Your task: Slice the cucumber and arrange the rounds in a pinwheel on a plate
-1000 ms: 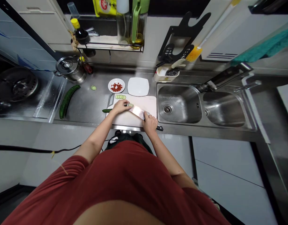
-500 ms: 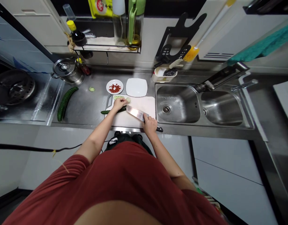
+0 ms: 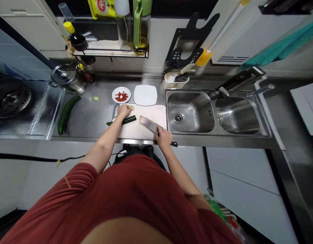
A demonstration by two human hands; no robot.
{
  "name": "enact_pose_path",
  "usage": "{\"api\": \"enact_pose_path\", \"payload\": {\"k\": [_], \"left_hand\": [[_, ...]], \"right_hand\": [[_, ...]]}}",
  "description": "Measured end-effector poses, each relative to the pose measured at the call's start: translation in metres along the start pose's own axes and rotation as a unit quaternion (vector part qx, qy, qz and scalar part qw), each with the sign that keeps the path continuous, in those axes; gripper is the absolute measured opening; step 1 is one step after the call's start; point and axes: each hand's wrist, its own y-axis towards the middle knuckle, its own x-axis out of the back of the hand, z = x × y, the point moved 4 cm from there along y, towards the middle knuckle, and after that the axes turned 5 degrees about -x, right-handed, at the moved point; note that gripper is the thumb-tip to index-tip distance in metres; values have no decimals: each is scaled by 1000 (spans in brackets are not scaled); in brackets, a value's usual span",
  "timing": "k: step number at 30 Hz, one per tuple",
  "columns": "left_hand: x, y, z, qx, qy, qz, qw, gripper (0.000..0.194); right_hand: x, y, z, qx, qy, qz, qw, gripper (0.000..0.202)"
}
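Observation:
My left hand (image 3: 124, 111) is over the upper left of the white cutting board (image 3: 152, 130), its fingers pinched at a pale cucumber slice (image 3: 132, 107). Other slices there are mostly hidden under the hand. Just below, a partly cut cucumber (image 3: 129, 119) lies across the board, its cut end facing right and my left wrist crossing over it. My right hand (image 3: 164, 138) is wrapped round the handle of a kitchen knife (image 3: 150, 124). The broad blade points up and left over the board, a little apart from the cucumber's cut end.
Behind the board stand a plate of chopped red pieces (image 3: 121, 97) and a white square plate (image 3: 145, 95). A whole cucumber (image 3: 67, 114), a cucumber end piece (image 3: 95, 98) and a lidded pot (image 3: 68, 78) are to the left. The double sink (image 3: 192, 112) adjoins the board's right side.
My left hand has shifted slightly left with the slice, toward the other slices. The knife has moved right, away from the cucumber's cut end. The whole view has shifted a little.

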Motion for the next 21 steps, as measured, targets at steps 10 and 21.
{"api": "enact_pose_path", "payload": {"k": [10, 21], "left_hand": [[3, -4, -15, -42, 90, -76, 992, 18], [-2, -4, -11, -34, 51, -62, 996, 12]], "right_hand": [[-6, 4, -1, -6, 20, -3, 1000, 51], [-7, 3, 0, -7, 27, 1, 1000, 51]]}}
